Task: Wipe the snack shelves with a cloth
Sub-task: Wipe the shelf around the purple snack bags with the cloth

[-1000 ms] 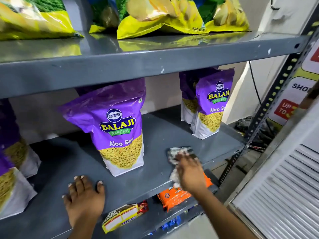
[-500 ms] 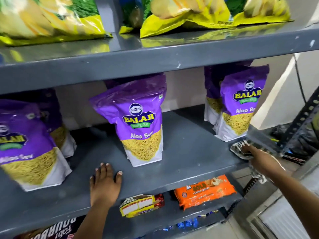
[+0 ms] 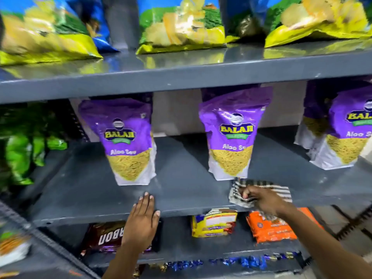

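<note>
A striped black-and-white cloth [image 3: 267, 189] lies on the grey middle shelf [image 3: 185, 182] near its front edge, just in front of the centre purple Aloo Sev bag [image 3: 231, 137]. My right hand [image 3: 261, 199] presses on the cloth with its fingers curled into it. My left hand [image 3: 142, 220] rests flat on the shelf's front edge, fingers apart, below another purple Aloo Sev bag [image 3: 128, 141]. A third purple bag [image 3: 346, 133] stands at the right end of the shelf.
Yellow-green chip bags [image 3: 181, 31] fill the top shelf [image 3: 181, 77]. Below sit a brown biscuit pack [image 3: 104, 236], a yellow pack [image 3: 214, 222] and an orange pack [image 3: 271, 228]. Green bags [image 3: 22, 154] hang at far left. A lower grey ledge [image 3: 40, 254] juts out at bottom left.
My right hand has dragged the cloth leftward along the shelf from its right end to in front of the centre bag. The view swung left; my left hand stays on the front edge.
</note>
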